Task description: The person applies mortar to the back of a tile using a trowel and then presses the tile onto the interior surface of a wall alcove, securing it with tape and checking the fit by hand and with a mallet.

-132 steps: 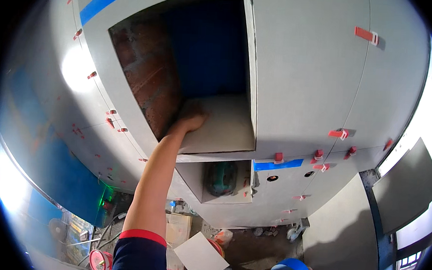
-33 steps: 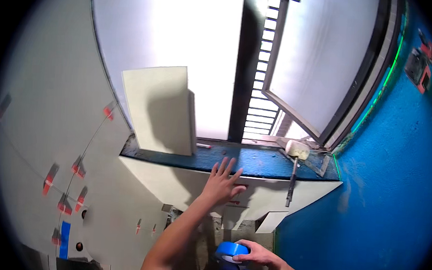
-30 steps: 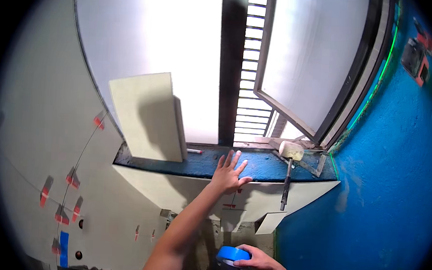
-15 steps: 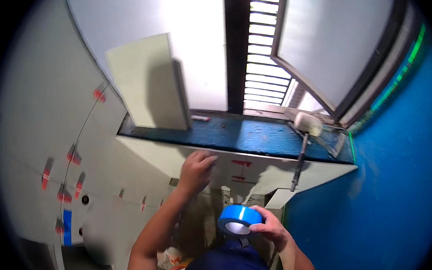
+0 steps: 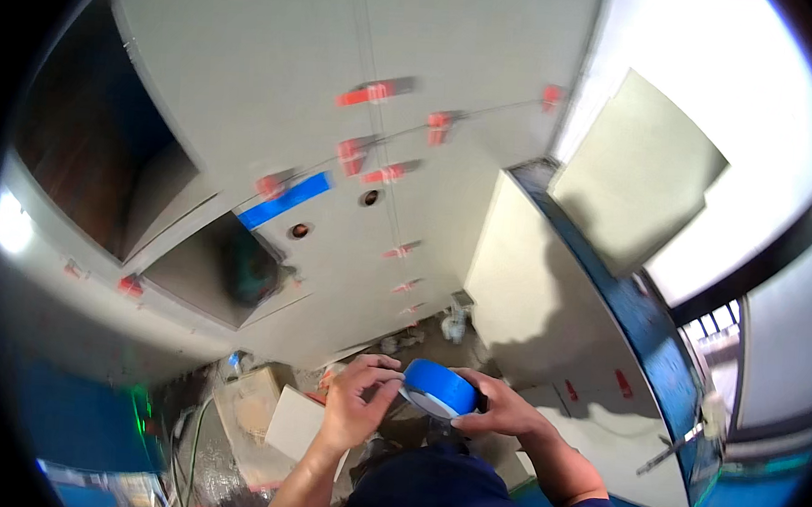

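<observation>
A roll of blue tape (image 5: 439, 385) is held in front of my body, tilted so its pale inner core shows below. My right hand (image 5: 499, 407) grips its right side, thumb under and fingers behind. At the roll's left edge, my left hand (image 5: 359, 402) is curled with thumb and fingertips pinching there; a small pale bit shows at the contact. A strip of blue tape (image 5: 286, 201) is stuck on the tiled wall (image 5: 472, 37), above two round pipe holes. Red tile levelling clips (image 5: 378, 93) sit along the wall's joints.
Right of me, a tiled ledge front (image 5: 551, 289) rises to a blue sill (image 5: 667, 359), where a loose tile (image 5: 644, 174) leans and a mallet (image 5: 711, 416) lies. Rectangular openings (image 5: 212, 266) cut the wall at left. A board (image 5: 255, 420) and a pale tile (image 5: 300, 427) lie below.
My view has swung left from the window toward the tiled wall. My left hand has come from the ledge to the tape roll, which stays in my right hand.
</observation>
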### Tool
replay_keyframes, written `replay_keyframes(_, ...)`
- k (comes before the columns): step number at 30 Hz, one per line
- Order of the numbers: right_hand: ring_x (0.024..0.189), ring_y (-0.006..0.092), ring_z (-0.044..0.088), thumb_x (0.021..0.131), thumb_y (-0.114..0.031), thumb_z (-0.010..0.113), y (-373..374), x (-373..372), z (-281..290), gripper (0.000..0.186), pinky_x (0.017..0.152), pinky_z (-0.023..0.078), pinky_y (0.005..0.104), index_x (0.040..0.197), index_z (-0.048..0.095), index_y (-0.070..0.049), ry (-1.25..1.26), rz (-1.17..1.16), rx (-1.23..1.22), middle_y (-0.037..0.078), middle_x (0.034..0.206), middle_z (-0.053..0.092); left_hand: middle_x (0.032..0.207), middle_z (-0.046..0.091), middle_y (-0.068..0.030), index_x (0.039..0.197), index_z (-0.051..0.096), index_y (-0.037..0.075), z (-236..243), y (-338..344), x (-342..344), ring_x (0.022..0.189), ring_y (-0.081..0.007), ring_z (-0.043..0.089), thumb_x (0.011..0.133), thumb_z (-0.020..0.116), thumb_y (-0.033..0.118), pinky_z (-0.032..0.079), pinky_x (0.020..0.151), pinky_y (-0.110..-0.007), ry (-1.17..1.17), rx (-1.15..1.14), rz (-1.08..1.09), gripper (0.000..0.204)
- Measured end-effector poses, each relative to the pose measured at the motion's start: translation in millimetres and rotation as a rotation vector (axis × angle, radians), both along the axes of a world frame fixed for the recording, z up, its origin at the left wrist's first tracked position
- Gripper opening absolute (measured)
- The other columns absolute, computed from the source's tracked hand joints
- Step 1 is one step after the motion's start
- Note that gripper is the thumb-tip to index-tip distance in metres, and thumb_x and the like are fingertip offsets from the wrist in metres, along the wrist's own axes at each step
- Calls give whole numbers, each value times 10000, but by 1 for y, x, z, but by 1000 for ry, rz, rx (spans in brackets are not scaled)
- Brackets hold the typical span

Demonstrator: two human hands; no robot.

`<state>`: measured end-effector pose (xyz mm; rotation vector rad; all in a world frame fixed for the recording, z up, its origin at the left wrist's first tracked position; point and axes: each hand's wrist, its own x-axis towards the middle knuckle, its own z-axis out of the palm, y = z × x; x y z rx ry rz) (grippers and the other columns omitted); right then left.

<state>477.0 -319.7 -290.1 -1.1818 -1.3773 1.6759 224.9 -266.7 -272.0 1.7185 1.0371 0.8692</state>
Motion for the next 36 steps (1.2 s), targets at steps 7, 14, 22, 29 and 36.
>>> replay_keyframes(7,1140,397,572,718,-266,798,40,-148,-2,763,955,469,419,1340,468,28,-406,129,460,242,1250,566,998,610,-165,1019,655,8,-12,-29,-70,964,-353,589,776,750,148,489,853,-416,349,373,468,296)
replay_keyframes(14,1079,433,594,700,-317,807,59,-230,-20,751,869,516,448,1281,499,45,-618,217,480,269,1206,580,988,610,-158,963,649,10,-32,-32,-136,953,-351,588,792,722,109,488,853,-418,240,180,591,211)
replay_keyframes(22,898,445,632,739,-402,758,58,-273,-35,646,734,533,494,1158,522,29,-641,177,694,274,1036,604,854,626,-136,869,596,13,-45,-27,-183,936,-331,602,781,710,72,487,786,-422,224,78,565,155)
replay_keyframes(29,1058,439,599,752,-274,755,50,-302,-29,631,876,510,448,1234,525,62,-728,214,512,292,1194,580,896,648,-150,923,596,10,-72,-26,-210,900,-349,623,828,652,57,493,805,-419,102,60,523,119)
replay_keyframes(36,1001,433,624,769,-252,743,60,-319,-36,591,843,516,451,1267,530,-15,-639,315,370,263,1087,643,902,617,-142,885,582,21,-78,-28,-218,854,-368,585,799,603,7,468,756,-457,238,326,586,90)
